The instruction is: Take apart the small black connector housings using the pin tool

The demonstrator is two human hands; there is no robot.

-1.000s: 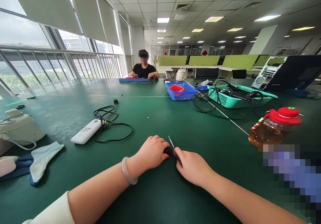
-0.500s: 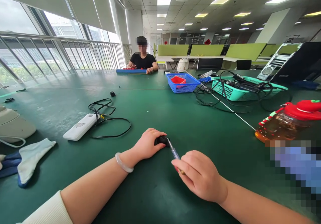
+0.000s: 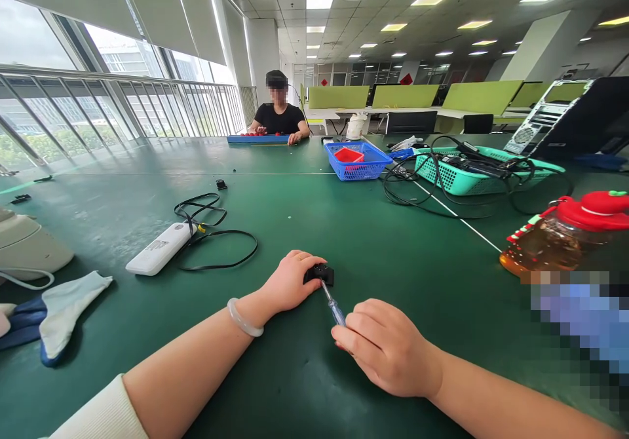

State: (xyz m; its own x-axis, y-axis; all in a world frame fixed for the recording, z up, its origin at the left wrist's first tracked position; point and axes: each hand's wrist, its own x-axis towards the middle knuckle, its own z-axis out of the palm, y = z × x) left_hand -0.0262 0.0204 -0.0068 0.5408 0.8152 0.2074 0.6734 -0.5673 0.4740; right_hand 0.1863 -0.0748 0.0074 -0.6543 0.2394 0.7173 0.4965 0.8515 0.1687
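Note:
My left hand (image 3: 291, 283) grips a small black block-shaped part (image 3: 325, 273) against the green tabletop, thumb in front and fingers behind. What kind of part it is cannot be made out. In my right hand (image 3: 386, 344) is a screwdriver (image 3: 335, 309) with a clear bluish handle, held in closed fingers. Its metal shaft slants up and left, and the tip is at the near side of the black part, close to my left thumb. The back end of the handle is hidden in my palm.
A white power bank (image 3: 160, 249) with a looped black cable lies left, beyond a glove (image 3: 63, 314). Farther back are a blue basket (image 3: 358, 170) and a green basket (image 3: 455, 183) with cables. A jar (image 3: 555, 242) stands right. Another person (image 3: 279, 116) sits opposite.
The screwdriver tip has shifted left and slightly down, from the right end of the black part to its near side. My left hand keeps its hold.

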